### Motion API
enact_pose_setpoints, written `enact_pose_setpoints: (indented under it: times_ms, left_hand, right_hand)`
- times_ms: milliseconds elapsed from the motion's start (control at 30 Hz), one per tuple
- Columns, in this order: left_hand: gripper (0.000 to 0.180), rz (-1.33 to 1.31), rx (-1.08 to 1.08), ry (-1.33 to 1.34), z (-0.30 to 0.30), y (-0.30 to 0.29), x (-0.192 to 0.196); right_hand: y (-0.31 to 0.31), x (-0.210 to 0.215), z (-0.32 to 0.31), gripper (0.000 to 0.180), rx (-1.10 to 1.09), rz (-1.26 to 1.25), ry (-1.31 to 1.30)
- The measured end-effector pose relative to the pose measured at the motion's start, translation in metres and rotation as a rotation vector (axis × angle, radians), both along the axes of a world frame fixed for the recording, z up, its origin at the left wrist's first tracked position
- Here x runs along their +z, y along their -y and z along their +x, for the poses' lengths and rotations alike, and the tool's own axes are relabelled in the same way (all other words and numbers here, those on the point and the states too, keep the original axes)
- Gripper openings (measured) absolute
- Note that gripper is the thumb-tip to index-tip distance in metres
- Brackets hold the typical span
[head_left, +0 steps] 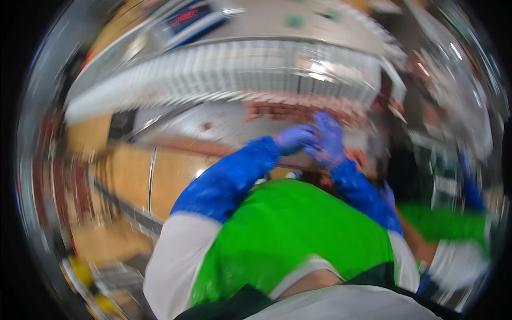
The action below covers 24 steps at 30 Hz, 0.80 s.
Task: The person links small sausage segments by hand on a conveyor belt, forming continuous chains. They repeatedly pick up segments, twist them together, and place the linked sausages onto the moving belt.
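My left hand (296,140) and my right hand (330,140), both in purple gloves, meet in front of my chest, over the near edge of a metal work table (184,124). The left fingers reach across to the right palm, and motion smears them. My right hand points away from me with its fingers stretched out; no object shows in it. Just beyond the hands, rows of reddish-brown meat pieces (280,110) lie on the table. More reddish pieces (354,156) are beside my right wrist.
A long row of whitish, clear-looking packs or slats (229,66) spans the table's far side. Behind it stands a scale (189,18) with a red display. A co-worker in a green apron (448,224) is close at my right. Hanging reddish items (80,186) blur at the left.
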State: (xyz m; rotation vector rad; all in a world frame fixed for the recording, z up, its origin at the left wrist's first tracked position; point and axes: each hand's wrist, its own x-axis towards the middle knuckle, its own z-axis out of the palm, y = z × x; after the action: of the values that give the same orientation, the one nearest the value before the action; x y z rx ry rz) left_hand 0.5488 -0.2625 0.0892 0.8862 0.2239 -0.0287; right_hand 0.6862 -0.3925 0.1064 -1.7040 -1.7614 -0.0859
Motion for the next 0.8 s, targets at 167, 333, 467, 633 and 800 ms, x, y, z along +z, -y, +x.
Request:
enact_pose_setpoints:
  times_ms: [167, 333, 467, 633, 800]
  left_hand:
    - [0.025, 1.577, -0.158, -0.147, -0.057, -0.041, -0.010]
    - [0.020, 1.666, 0.236, -0.530, -0.143, -0.084, -0.058]
    - [0.027, 1.623, 0.442, -0.469, -0.185, -0.093, -0.061]
    - [0.033, 1.508, 0.386, -0.719, -0.251, -0.101, -0.045]
    - [0.032, 1.308, 0.565, -0.910, -0.337, -0.091, -0.044]
  right_hand:
    - [0.076, -0.047, 0.051, 0.055, -0.449, 0.028, -0.364]
    - [0.094, -0.077, 0.158, 0.052, -0.842, 0.297, -1.357]
    - [0.083, -0.068, 0.225, 0.065, -0.574, 0.463, -1.775]
    - [0.041, -0.048, 0.275, 0.069, -0.302, 0.632, -1.923]
    - [-0.015, -0.055, 0.310, 0.064, -0.324, 0.633, -1.595]
